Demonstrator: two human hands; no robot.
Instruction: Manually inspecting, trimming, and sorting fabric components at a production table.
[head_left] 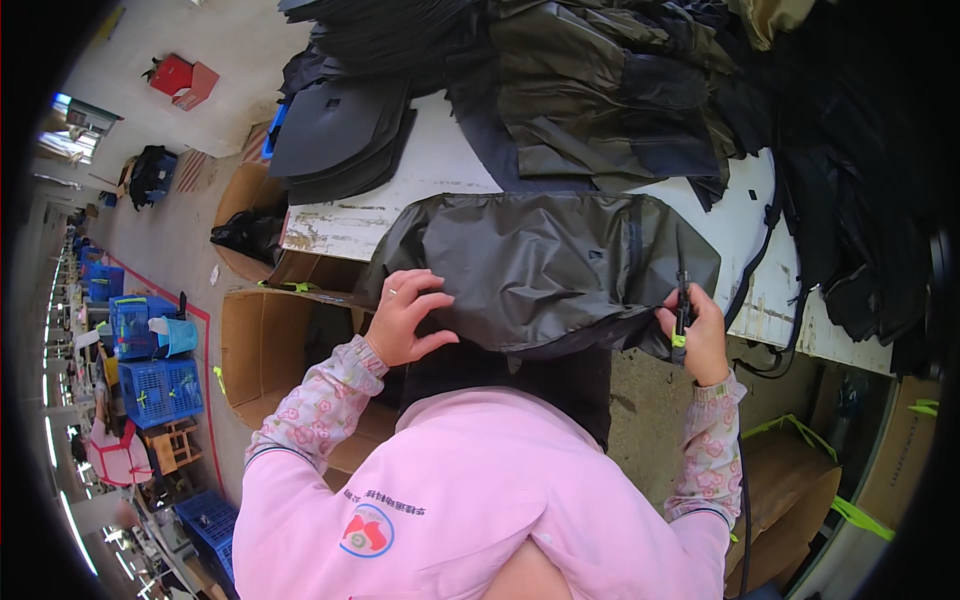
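A dark grey-black fabric piece point(545, 265) lies spread over the near edge of a worn white table point(440, 160). My left hand point(405, 315) rests on its left side with fingers spread, pressing the cloth. My right hand point(700, 335) grips a slim black tool point(682, 300) with a cord, held upright at the fabric's right edge, where a black zipper strip runs. Both sleeves are pink with a flower print.
Stacks of black and olive fabric pieces point(600, 90) cover the far and right parts of the table. Open cardboard boxes point(265, 345) stand on the floor at left and another box point(790, 480) at right. Blue crates point(160, 390) sit further left.
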